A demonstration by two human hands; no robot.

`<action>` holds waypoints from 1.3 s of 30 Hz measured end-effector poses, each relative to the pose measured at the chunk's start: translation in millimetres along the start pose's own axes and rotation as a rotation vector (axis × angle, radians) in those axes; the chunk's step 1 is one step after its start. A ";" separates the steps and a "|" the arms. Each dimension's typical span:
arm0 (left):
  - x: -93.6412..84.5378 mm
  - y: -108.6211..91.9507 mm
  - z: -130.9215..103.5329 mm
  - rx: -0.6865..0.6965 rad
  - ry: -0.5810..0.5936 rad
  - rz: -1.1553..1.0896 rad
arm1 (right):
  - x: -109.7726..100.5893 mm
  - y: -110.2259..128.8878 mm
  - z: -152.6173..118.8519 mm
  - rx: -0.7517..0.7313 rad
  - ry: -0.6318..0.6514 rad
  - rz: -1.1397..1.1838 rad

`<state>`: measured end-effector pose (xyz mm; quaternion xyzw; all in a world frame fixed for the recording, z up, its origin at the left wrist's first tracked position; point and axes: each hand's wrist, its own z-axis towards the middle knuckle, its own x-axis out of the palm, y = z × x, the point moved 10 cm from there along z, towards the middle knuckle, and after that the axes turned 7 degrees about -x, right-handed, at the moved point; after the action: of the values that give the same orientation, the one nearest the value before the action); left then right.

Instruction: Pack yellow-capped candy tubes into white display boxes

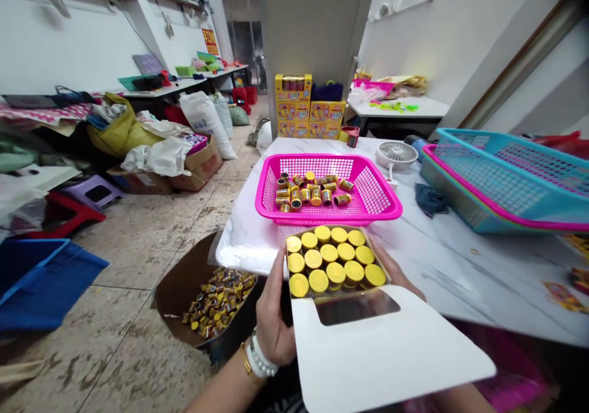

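Both my hands hold an open cardboard box (350,351) at the table's near edge. Its white lid, with a clear window, hangs folded back toward me. Rows of small tubs with yellow caps (328,253) fill the box. My left hand (275,315) grips the left side, with bracelets on the wrist. On the right side lies my right hand (398,272), partly hidden behind the lid. Just beyond the box, a pink basket (386,207) holds several loose yellow tubs (315,196), some standing and some on their sides.
Below left, a large carton (177,302) contains many more tubs. Packed yellow boxes (293,109) are stacked at the table's back, near a small white fan (396,154). Blue and pink baskets (515,173) sit nested on the right. A blue bin (46,284) stands on the floor.
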<state>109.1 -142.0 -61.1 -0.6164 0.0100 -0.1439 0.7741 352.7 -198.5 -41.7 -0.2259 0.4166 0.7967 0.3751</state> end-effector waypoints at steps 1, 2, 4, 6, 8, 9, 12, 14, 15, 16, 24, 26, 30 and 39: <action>1.6 -7.6 0.2 0.076 0.015 0.127 | 0.8 0.0 -0.1 -0.018 -0.003 -0.009; 3.2 -17.1 0.6 0.173 0.026 0.259 | 0.4 1.3 0.8 -0.068 -0.002 -0.030; 3.7 -33.9 3.3 0.349 0.015 0.446 | -2.3 4.3 4.9 -0.190 0.016 -0.072; 2.5 -44.4 9.5 0.455 -0.020 0.567 | -6.4 5.5 12.0 -0.251 0.039 -0.079; 3.7 -52.5 16.2 0.515 -0.054 0.653 | -15.6 6.3 21.4 -0.221 -0.009 -0.016; 3.9 -56.0 19.5 0.519 -0.075 0.670 | -21.0 5.1 26.1 -0.164 -0.059 0.037; -2.6 -59.7 30.7 0.396 -0.163 0.601 | -22.3 -13.3 34.3 0.153 -0.197 0.254; -7.1 -51.7 39.5 0.235 -0.189 0.518 | -5.9 -28.7 37.1 0.362 -0.196 0.419; -7.9 -46.2 43.9 0.155 -0.187 0.491 | 1.7 -33.1 40.0 0.420 -0.192 0.493; -7.6 -41.3 48.3 0.086 -0.180 0.475 | 7.1 -35.8 43.8 0.450 -0.190 0.556; 26.1 -37.1 89.0 -0.044 -0.031 0.731 | 22.9 -31.1 53.1 0.590 -0.044 0.875; 31.3 -33.1 93.2 -0.049 -0.028 0.687 | 29.8 -28.5 49.6 0.652 -0.066 0.985; 30.7 -42.7 76.6 0.114 -0.061 0.652 | 38.1 -23.6 32.6 0.670 -0.187 1.047; 16.9 -59.0 14.7 0.520 0.030 0.424 | 3.8 9.9 -3.8 0.189 -0.366 0.774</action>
<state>115.8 -143.8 1.6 -0.3803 0.1125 0.0134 0.9179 342.8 -203.8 -41.5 0.1272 0.4682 0.8638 0.1358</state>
